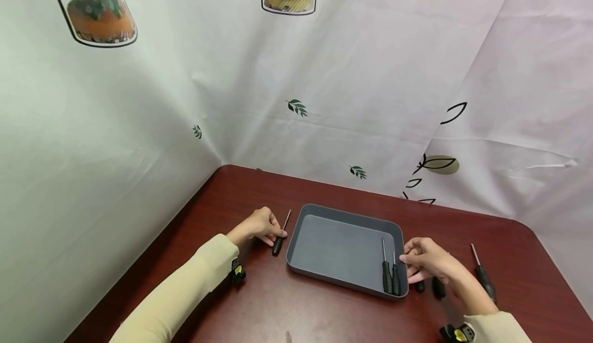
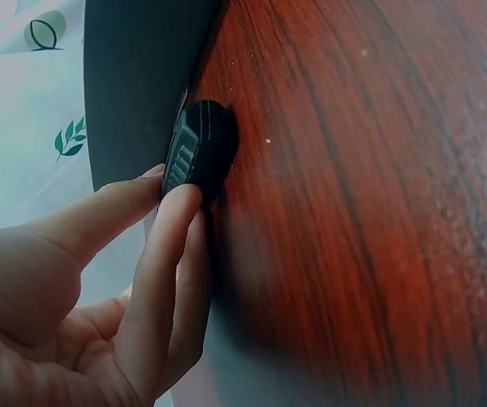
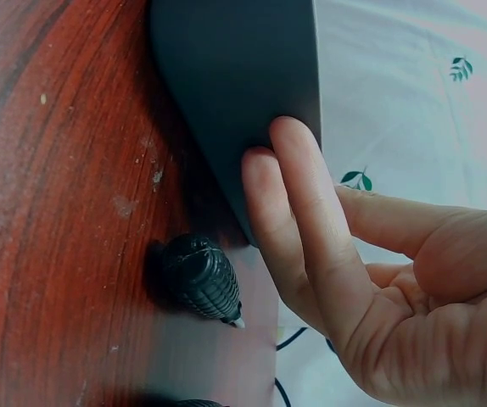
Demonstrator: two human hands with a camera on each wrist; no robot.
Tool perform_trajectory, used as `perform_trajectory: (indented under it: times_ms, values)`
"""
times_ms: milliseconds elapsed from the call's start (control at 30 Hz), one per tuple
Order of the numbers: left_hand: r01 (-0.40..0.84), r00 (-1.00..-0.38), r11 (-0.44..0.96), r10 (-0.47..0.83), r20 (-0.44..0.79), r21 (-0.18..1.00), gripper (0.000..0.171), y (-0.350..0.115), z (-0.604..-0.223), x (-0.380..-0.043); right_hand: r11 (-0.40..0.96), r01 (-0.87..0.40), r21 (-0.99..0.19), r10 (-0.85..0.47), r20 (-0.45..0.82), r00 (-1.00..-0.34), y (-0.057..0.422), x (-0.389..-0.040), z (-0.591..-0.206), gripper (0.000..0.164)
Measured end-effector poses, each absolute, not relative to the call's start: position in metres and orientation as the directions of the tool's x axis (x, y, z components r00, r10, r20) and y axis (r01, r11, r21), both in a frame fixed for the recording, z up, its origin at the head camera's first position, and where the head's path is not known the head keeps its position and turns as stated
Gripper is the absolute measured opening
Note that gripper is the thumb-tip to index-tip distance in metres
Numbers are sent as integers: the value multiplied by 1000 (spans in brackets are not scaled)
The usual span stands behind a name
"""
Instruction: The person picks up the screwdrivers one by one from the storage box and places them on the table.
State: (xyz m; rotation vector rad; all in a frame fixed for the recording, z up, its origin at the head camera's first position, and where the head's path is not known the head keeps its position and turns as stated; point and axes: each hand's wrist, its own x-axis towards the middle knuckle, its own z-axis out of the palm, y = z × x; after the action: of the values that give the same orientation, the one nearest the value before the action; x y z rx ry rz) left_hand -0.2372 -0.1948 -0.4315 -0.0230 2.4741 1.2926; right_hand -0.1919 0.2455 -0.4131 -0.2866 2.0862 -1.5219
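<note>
My left hand pinches a black-handled screwdriver between thumb and fingers, left of the grey tray. Its shaft points away toward the back of the table. In the left wrist view, the ribbed handle sticks out past the fingertips, close over the wood. My right hand grips the tray's right rim, thumb over the edge and fingers against the outer wall. Two screwdrivers lie side by side in the tray's right end, a longer one and a shorter one.
Right of the tray, two dark handles, one and another, lie partly hidden under my right hand. A further screwdriver lies beyond my right wrist. White printed cloth hangs behind the reddish-brown table.
</note>
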Motion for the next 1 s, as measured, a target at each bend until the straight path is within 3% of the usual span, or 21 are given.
perform_trajectory:
  times_ms: [1000]
  values:
    - [-106,-952,633,158,-262,767,23,-193,-424,-236,314,123,-942,-477,-268,-837,246,-192,-414,30]
